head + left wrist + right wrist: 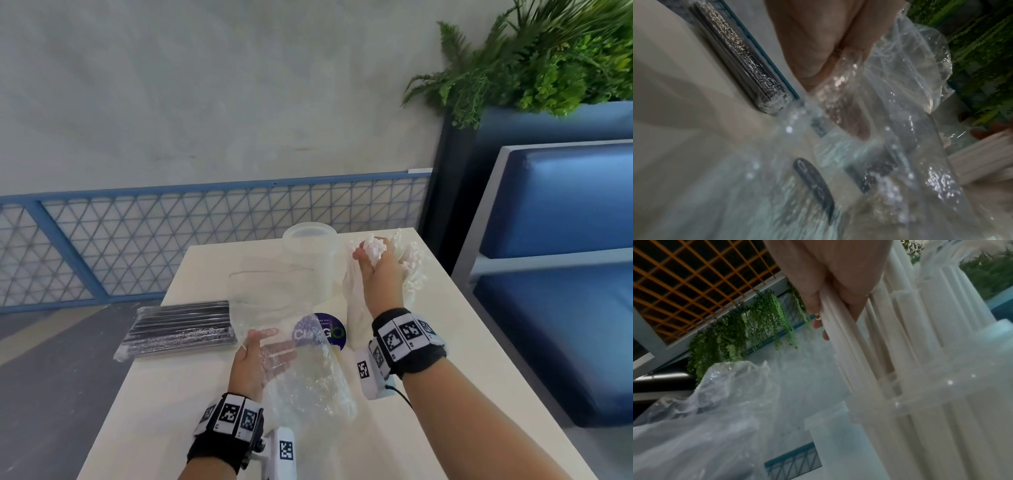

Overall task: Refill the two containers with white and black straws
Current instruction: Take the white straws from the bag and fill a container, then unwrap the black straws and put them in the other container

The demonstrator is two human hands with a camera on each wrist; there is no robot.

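Observation:
At the table's far right, my right hand [371,257] grips a bundle of white straws [414,265] near their tops. The straws stand in a translucent container [354,301] and fan out to the right. In the right wrist view my fingers [828,308] curl round the white straws [851,356] above that container [966,418]. My left hand [267,349] holds an empty, crumpled clear plastic bag [308,383], its fingers [846,116] showing through the film. An empty clear container [310,260] stands at the back. A sealed pack of black straws [178,329] lies to the left.
A round purple sticker [330,330] sits on the cream table [164,394]. A blue mesh railing [171,240] runs behind the table. A blue bench [565,240] and a planter with green ferns [548,58] stand to the right.

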